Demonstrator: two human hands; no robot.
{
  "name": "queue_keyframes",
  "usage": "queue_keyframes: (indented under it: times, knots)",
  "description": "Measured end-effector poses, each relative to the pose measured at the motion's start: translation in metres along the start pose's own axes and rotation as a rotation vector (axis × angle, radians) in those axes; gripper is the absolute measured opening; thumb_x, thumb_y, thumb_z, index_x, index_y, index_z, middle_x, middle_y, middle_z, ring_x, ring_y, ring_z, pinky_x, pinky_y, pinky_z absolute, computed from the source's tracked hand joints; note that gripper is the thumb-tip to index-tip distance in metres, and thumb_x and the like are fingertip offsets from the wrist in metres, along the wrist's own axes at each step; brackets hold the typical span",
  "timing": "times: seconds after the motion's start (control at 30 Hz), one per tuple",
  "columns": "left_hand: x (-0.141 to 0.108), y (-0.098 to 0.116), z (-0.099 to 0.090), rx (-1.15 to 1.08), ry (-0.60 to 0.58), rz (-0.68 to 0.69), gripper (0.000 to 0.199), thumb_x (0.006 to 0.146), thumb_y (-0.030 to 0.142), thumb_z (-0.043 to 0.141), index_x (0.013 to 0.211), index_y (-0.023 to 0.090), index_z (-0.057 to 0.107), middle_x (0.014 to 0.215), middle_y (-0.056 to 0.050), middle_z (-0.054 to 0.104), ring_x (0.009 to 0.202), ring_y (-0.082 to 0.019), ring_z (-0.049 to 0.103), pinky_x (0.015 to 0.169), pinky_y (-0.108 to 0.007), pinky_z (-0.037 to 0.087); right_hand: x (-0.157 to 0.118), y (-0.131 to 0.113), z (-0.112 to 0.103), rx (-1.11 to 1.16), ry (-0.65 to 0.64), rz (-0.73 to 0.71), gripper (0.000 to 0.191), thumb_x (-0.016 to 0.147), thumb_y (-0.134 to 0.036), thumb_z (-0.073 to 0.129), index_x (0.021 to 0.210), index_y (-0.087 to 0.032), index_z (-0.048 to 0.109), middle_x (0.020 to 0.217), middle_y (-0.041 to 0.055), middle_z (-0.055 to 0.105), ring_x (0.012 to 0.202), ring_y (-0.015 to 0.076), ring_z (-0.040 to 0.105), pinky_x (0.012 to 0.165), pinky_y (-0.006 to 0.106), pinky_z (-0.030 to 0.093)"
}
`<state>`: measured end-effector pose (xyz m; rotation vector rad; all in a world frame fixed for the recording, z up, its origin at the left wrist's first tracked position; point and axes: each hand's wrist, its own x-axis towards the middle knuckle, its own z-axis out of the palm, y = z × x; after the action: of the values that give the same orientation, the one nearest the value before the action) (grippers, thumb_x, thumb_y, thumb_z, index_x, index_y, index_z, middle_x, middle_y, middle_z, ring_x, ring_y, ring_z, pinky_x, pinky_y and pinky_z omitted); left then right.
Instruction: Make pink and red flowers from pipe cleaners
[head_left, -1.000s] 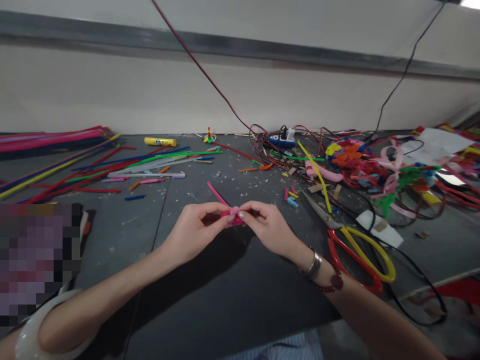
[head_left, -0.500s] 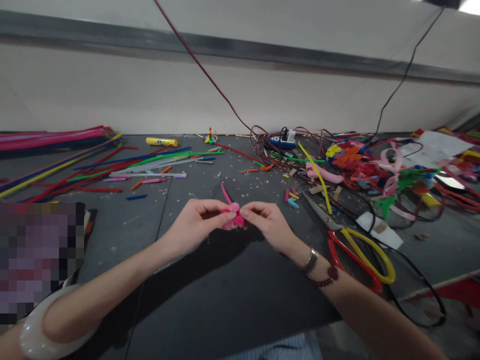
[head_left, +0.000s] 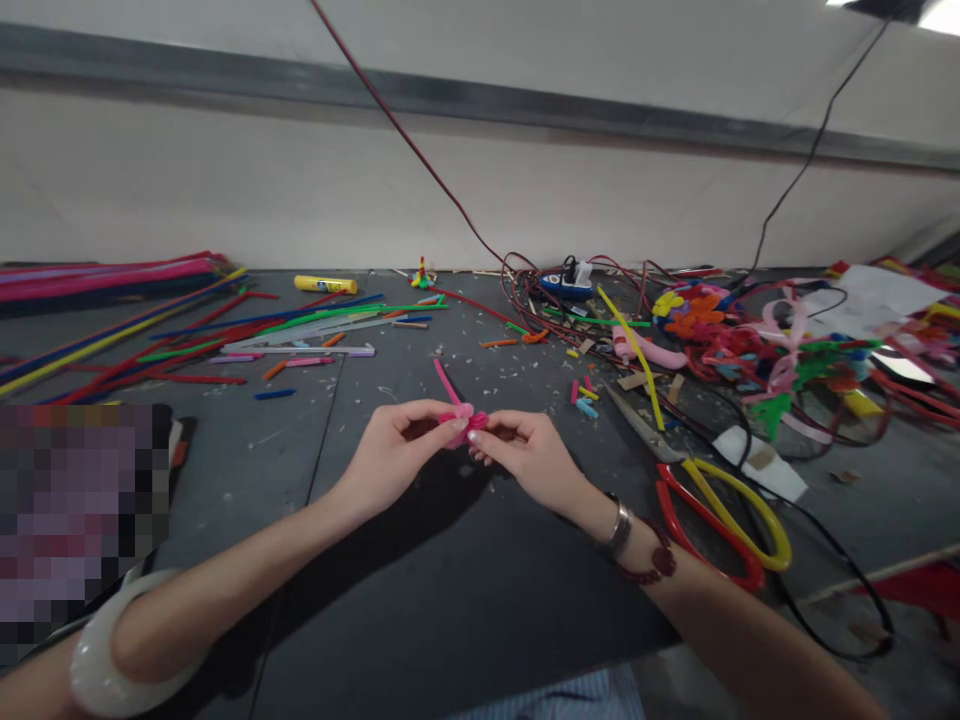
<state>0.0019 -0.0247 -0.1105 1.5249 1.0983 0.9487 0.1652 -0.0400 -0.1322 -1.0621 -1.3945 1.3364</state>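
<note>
As the pink pipe-cleaner bow (head_left: pixel 464 421) is gripped, its loops are drawn tighter than before. Left hand (head_left: pixel 397 455) and right hand (head_left: pixel 525 458) are pinched closed on it.

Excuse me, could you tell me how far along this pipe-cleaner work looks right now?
Done: colourful pipe-cleaner flowers lie heaped on the right. In hand: the left hand and right hand pinch a small pink pipe-cleaner bow. Left: a bundle of straight stems lies at the far left.

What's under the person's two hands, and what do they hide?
Below the left hand and right hand lies the dark tabletop with their shadow and fine scraps. They cover the centre of the pink pipe-cleaner bundle, so how it's joined cannot be seen.
</note>
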Motion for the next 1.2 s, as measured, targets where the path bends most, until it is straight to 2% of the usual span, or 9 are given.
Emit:
queue_keyframes:
  times: [0.27,0.37,0.47,0.57,0.67,0.73,0.9,1.2]
  knots:
    - [0.002,-0.010,0.001,-0.026,-0.029,-0.001,0.017,0.074,0.027,0.061,0.083,0.016,0.070,0.080,-0.005,0.070,0.073,-0.016,0.062,0.072,-0.027,0.049,0.002,-0.001,0.002,0.079,-0.048,0.044,0.014,0.071,-0.029,0.063,0.070,-0.015,0.064,0.062,-0.0009,0.060,0.057,0.0088,0.056,0.059,0.023,0.047]
    - [0.004,-0.005,-0.003,0.023,-0.047,0.011,0.019,0.075,0.029,0.060,0.087,0.017,0.069,0.078,-0.004,0.070,0.071,-0.016,0.062,0.068,-0.025,0.049,0.002,-0.006,-0.002,0.024,0.035,-0.033,0.013,0.072,-0.029,0.063,0.074,-0.017,0.063,0.067,-0.0005,0.061,0.061,0.0098,0.056,0.059,0.022,0.047]
    - [0.003,0.007,-0.007,0.090,-0.126,0.059,0.019,0.077,0.029,0.058,0.087,0.017,0.067,0.078,-0.003,0.069,0.071,-0.016,0.062,0.067,-0.024,0.049,0.002,-0.011,-0.007,-0.021,0.135,-0.166,0.013,0.071,-0.029,0.064,0.081,-0.020,0.062,0.075,0.0001,0.061,0.070,0.0113,0.057,0.064,0.023,0.048]
    - [-0.001,0.019,-0.008,0.114,-0.201,0.074,0.024,0.076,0.029,0.058,0.096,0.017,0.064,0.090,-0.005,0.069,0.079,-0.018,0.064,0.071,-0.025,0.050,0.000,-0.013,-0.009,-0.078,0.134,-0.261,0.020,0.070,-0.026,0.066,0.089,-0.021,0.062,0.084,0.0017,0.061,0.078,0.0130,0.057,0.071,0.025,0.048]
    - [-0.004,0.026,-0.009,0.091,-0.210,0.047,0.029,0.076,0.029,0.060,0.103,0.017,0.059,0.091,-0.005,0.070,0.081,-0.018,0.065,0.073,-0.027,0.051,-0.001,-0.014,-0.008,-0.119,0.105,-0.287,0.011,0.072,-0.025,0.064,0.081,-0.019,0.065,0.082,0.0021,0.061,0.076,0.0126,0.058,0.069,0.025,0.048]
    - [-0.004,0.028,-0.010,0.066,-0.200,0.008,0.029,0.075,0.028,0.061,0.101,0.016,0.059,0.087,-0.005,0.070,0.079,-0.018,0.065,0.073,-0.027,0.051,0.000,-0.014,-0.007,-0.065,0.105,-0.241,0.008,0.072,-0.025,0.064,0.076,-0.018,0.065,0.075,0.0009,0.062,0.068,0.0109,0.058,0.065,0.023,0.048]
    - [0.001,0.027,-0.014,0.011,-0.183,-0.048,0.020,0.073,0.029,0.064,0.088,0.015,0.066,0.085,-0.004,0.071,0.082,-0.018,0.065,0.077,-0.026,0.050,0.005,-0.011,-0.008,0.125,0.057,-0.036,0.012,0.072,-0.026,0.063,0.077,-0.015,0.064,0.064,-0.0004,0.064,0.054,0.0080,0.057,0.056,0.021,0.048]
    - [0.005,0.016,-0.013,0.002,-0.104,-0.096,0.017,0.066,0.027,0.071,0.079,0.017,0.072,0.080,-0.003,0.073,0.078,-0.018,0.065,0.076,-0.025,0.050,0.004,-0.008,-0.007,0.239,0.030,0.108,0.013,0.069,-0.025,0.067,0.068,-0.013,0.065,0.061,-0.0004,0.064,0.052,0.0063,0.056,0.056,0.019,0.047]
